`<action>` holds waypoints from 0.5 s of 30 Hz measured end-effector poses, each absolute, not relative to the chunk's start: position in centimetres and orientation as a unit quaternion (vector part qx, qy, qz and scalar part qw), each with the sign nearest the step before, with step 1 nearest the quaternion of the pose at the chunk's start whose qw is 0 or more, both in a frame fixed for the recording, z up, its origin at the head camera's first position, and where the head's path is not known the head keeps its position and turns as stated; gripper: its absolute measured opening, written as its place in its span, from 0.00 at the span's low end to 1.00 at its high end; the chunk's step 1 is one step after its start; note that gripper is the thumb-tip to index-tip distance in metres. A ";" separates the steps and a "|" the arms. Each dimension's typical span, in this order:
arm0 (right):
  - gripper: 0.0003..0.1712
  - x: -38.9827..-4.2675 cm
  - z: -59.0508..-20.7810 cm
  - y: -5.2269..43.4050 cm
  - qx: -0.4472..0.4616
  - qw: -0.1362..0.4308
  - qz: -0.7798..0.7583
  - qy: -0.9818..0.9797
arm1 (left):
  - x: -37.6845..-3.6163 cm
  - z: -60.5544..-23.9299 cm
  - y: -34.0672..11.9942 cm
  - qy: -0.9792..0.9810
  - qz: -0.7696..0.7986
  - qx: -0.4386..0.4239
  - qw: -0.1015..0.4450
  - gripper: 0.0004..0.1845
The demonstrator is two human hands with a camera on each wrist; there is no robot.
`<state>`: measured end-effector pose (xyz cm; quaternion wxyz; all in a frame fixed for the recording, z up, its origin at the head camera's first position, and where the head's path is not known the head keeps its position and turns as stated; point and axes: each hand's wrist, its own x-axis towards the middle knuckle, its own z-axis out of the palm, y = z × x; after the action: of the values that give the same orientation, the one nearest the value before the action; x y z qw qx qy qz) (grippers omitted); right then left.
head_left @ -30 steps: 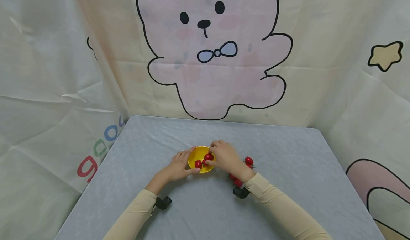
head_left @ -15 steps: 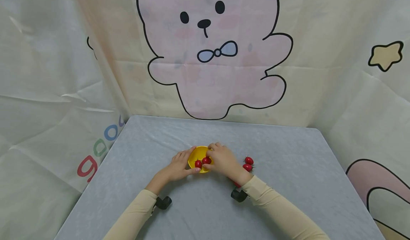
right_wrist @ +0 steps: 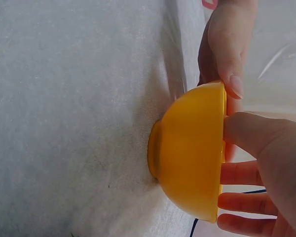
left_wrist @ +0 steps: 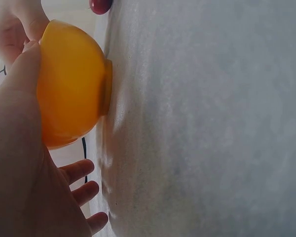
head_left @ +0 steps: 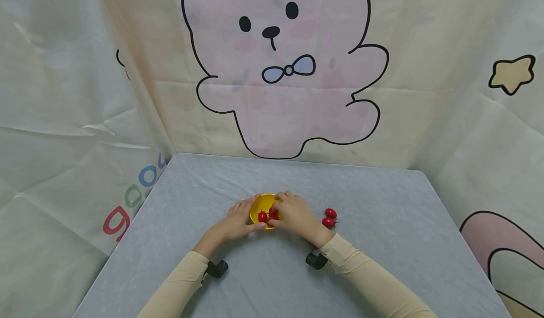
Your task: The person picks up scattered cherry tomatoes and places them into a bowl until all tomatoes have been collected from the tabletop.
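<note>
A small yellow bowl (head_left: 264,202) stands on the grey table (head_left: 382,242) and shows from the side in both wrist views (left_wrist: 71,89) (right_wrist: 187,153). My left hand (head_left: 245,213) grips its left side, thumb on the near rim (right_wrist: 227,49). One cherry tomato (head_left: 262,217) lies in the bowl. My right hand (head_left: 280,209) reaches over the right rim and pinches a second tomato (head_left: 273,212) low inside; its fingers (right_wrist: 241,173) curl over the bowl's mouth. Two loose tomatoes (head_left: 330,213) (head_left: 327,222) lie to the right of my right hand.
Printed cloth with a cartoon bear (head_left: 280,72) hangs close behind the table and on both sides. More red tomatoes sit under my right wrist, mostly hidden. A tomato (left_wrist: 99,5) shows at the top edge of the left wrist view.
My right hand has lowered its tomato from above the rim down into the bowl and shifted slightly left. The left hand and the bowl have stayed put.
</note>
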<state>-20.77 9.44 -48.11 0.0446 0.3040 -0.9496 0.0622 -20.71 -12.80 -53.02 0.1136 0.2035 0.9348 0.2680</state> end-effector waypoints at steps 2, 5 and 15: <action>0.25 -20.8 -48.2 9.4 0.305 0.047 0.063 -0.949 | -20.7 -52.9 -12.8 0.934 0.270 0.203 0.116 0.53; 0.24 -20.9 -48.2 9.5 0.305 0.048 0.065 -0.949 | -20.6 -52.8 -12.8 0.934 0.269 0.202 0.117 0.53; 0.24 -21.1 -47.8 10.1 0.306 0.056 0.093 -0.946 | -20.7 -52.9 -12.8 0.935 0.266 0.206 0.112 0.53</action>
<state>-21.12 10.07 -47.80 0.0559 0.3059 -0.9459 0.0926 -20.68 -12.78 -52.87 0.1122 0.2061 0.9350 0.2658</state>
